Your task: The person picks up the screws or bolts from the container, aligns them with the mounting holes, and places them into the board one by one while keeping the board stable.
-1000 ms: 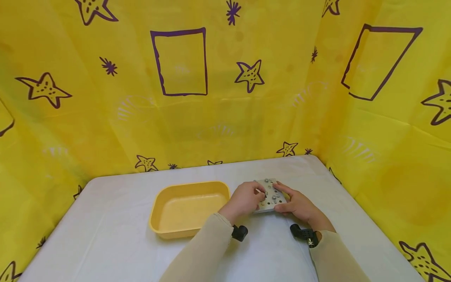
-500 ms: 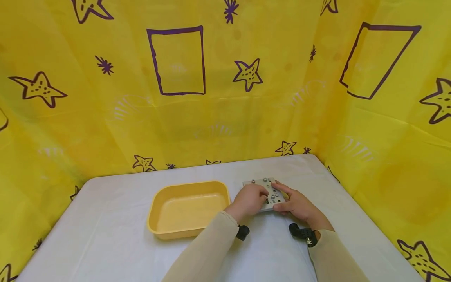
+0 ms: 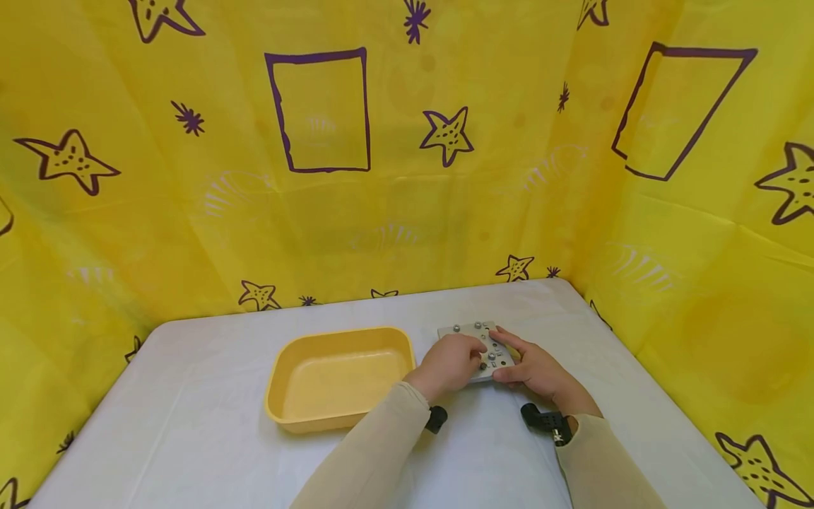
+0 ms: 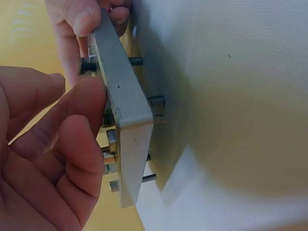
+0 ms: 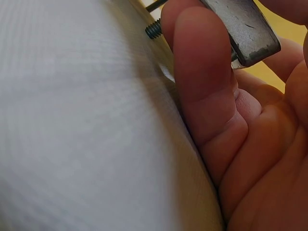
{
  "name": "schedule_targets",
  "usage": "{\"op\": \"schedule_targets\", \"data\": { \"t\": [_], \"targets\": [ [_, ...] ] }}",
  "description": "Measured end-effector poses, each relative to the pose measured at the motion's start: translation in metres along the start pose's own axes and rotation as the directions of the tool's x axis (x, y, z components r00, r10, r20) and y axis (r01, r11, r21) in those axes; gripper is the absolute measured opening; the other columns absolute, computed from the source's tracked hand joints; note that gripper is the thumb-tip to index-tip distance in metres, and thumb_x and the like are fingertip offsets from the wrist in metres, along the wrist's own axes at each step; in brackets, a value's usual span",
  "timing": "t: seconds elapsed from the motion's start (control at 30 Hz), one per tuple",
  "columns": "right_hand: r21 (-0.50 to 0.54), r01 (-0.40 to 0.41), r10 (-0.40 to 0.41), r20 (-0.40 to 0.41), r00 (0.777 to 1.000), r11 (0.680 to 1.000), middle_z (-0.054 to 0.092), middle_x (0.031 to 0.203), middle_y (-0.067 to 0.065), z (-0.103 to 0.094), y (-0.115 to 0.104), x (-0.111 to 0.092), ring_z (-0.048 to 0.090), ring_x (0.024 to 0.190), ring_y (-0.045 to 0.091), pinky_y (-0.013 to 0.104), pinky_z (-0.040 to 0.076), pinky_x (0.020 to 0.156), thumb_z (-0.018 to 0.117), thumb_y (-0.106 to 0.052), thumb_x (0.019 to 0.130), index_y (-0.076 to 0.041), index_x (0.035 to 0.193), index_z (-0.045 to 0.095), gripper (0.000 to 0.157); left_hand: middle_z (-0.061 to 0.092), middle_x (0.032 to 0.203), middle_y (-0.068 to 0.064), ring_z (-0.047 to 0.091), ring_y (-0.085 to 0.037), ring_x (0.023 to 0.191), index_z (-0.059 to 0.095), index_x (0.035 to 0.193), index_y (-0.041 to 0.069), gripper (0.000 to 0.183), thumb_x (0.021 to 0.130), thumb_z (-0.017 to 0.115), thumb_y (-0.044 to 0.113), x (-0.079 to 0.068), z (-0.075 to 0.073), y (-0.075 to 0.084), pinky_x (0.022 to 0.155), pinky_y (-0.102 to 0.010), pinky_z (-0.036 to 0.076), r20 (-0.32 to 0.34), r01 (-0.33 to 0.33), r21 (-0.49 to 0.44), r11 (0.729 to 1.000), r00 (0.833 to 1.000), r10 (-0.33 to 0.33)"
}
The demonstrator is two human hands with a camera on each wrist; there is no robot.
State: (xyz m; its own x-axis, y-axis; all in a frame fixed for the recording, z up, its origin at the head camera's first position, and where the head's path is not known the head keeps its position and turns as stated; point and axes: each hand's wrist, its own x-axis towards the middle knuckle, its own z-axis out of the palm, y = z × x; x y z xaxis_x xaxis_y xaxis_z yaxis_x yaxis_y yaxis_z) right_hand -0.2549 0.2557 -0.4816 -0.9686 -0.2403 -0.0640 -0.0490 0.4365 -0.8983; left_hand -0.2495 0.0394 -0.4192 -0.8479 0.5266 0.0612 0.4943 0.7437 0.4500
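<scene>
A thick metal plate [image 3: 469, 329] stands at a tilt right of centre on the table, with several bolts through it. Threaded ends [image 4: 156, 101] stick out of its underside in the left wrist view. My right hand [image 3: 540, 371] grips the plate's right side, thumb and fingers on opposite faces. My left hand [image 3: 448, 360] is at the plate's top face, its fingers loosely bent. Close to its fingertips is a dark bolt [image 4: 88, 66], blurred; thumb and finger look apart, not closed round it. In the right wrist view, fingers [image 5: 202, 57] lie under the plate's corner.
A yellow plastic tray [image 3: 280, 396] stands left of the plate, partly behind the left sleeve. A white cloth [image 3: 210, 452] covers the table. Yellow patterned curtains [image 3: 407, 212] hang at the back and sides. Each wrist carries a small black camera [image 3: 540, 418].
My left hand has shifted a little right and down over the plate, and a dark bolt shows beside its fingertips. The right hand keeps its grip. The view has shifted slightly.
</scene>
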Motion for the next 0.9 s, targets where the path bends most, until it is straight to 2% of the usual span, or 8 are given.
{"op": "schedule_targets", "data": {
  "t": [0.1, 0.2, 0.33, 0.43, 0.5, 0.67, 0.8, 0.9],
  "targets": [
    [0.001, 0.003, -0.003, 0.003, 1.000, 1.000, 0.025, 0.162, -0.001, 0.002, 0.000, 0.001, 0.035, 0.131, 0.032, 0.043, 0.040, 0.093, 0.087, -0.040, 0.075, -0.028, 0.150, 0.047, 0.086, 0.070, 0.112, 0.006, 0.061, -0.011, 0.105, 0.072, 0.122, 0.014, 0.025, 0.100, 0.061, 0.016, -0.003, -0.002, -0.002, 0.096, -0.030, 0.047, 0.003, -0.004, -0.017, 1.000, 1.000, 0.004],
    [-0.019, 0.008, -0.008, 0.001, 1.000, 1.000, 0.025, 0.162, -0.002, 0.003, 0.000, 0.001, 0.034, 0.131, 0.032, 0.050, 0.031, 0.102, 0.086, -0.042, 0.075, -0.029, 0.150, 0.047, 0.086, 0.069, 0.117, 0.006, 0.060, -0.013, 0.113, 0.071, 0.124, 0.014, 0.026, 0.100, 0.059, 0.015, -0.010, -0.005, -0.003, 0.099, -0.032, 0.045, -0.011, -0.001, -0.050, 0.999, 1.000, 0.001],
    [-0.038, 0.003, -0.003, 0.005, 1.000, 0.999, 0.024, 0.162, -0.003, 0.001, 0.003, -0.001, 0.031, 0.135, 0.033, 0.057, 0.024, 0.109, 0.086, -0.043, 0.075, -0.030, 0.151, 0.046, 0.087, 0.064, 0.127, 0.003, 0.054, -0.019, 0.125, 0.068, 0.128, 0.014, 0.029, 0.101, 0.057, 0.016, -0.024, -0.009, -0.002, 0.105, -0.038, 0.040, -0.058, 0.032, -0.123, 0.992, 0.998, -0.039],
    [-0.045, -0.009, 0.009, 0.000, 1.000, 0.999, 0.024, 0.162, -0.003, -0.003, 0.006, -0.005, 0.024, 0.142, 0.033, 0.061, 0.016, 0.112, 0.087, -0.044, 0.073, -0.031, 0.151, 0.045, 0.089, 0.060, 0.134, -0.001, 0.053, -0.022, 0.126, 0.065, 0.131, 0.014, 0.032, 0.102, 0.057, 0.020, -0.034, -0.013, 0.000, 0.106, -0.040, 0.040, -0.097, 0.070, -0.151, 0.986, 0.992, -0.085],
    [-0.048, -0.021, 0.021, -0.004, 1.000, 0.999, 0.023, 0.163, -0.003, -0.004, 0.006, -0.008, 0.019, 0.146, 0.034, 0.062, 0.010, 0.113, 0.087, -0.045, 0.072, -0.031, 0.151, 0.045, 0.091, 0.057, 0.136, -0.005, 0.053, -0.025, 0.125, 0.063, 0.134, 0.014, 0.035, 0.101, 0.058, 0.023, -0.042, -0.018, -0.001, 0.105, -0.041, 0.041, -0.114, 0.094, -0.143, 0.985, 0.987, -0.111],
    [-0.054, -0.027, 0.026, -0.007, 1.000, 0.998, 0.021, 0.163, -0.003, -0.002, 0.006, -0.010, 0.012, 0.148, 0.036, 0.064, 0.006, 0.112, 0.086, -0.047, 0.072, -0.030, 0.152, 0.044, 0.092, 0.053, 0.140, -0.012, 0.053, -0.030, 0.125, 0.058, 0.140, 0.010, 0.045, 0.101, 0.059, 0.032, -0.059, -0.031, -0.010, 0.104, -0.044, 0.042, -0.148, 0.132, -0.013, 0.991, 0.980, -0.133],
    [-0.064, -0.020, 0.021, 0.012, 1.000, 0.998, 0.023, 0.163, 0.000, -0.005, 0.004, -0.012, 0.022, 0.145, 0.033, 0.061, 0.010, 0.114, 0.087, -0.043, 0.073, -0.030, 0.154, 0.040, 0.094, 0.050, 0.144, -0.016, 0.044, -0.035, 0.133, 0.053, 0.143, 0.009, 0.052, 0.101, 0.057, 0.039, -0.073, -0.040, -0.022, 0.108, -0.050, 0.036, -0.179, 0.176, 0.095, 0.980, 0.971, -0.157],
    [-0.119, -0.042, 0.045, 0.021, 0.999, 0.992, 0.037, 0.153, 0.011, -0.013, -0.003, -0.017, 0.048, 0.123, 0.033, 0.057, 0.033, 0.106, 0.086, -0.040, 0.075, -0.028, 0.156, 0.034, 0.097, 0.044, 0.148, -0.020, 0.037, -0.041, 0.137, 0.050, 0.146, 0.010, 0.057, 0.100, 0.057, 0.043, -0.083, -0.049, -0.030, 0.108, -0.057, 0.031, -0.192, 0.244, 0.129, 0.961, 0.957, -0.217]
  ]
}}
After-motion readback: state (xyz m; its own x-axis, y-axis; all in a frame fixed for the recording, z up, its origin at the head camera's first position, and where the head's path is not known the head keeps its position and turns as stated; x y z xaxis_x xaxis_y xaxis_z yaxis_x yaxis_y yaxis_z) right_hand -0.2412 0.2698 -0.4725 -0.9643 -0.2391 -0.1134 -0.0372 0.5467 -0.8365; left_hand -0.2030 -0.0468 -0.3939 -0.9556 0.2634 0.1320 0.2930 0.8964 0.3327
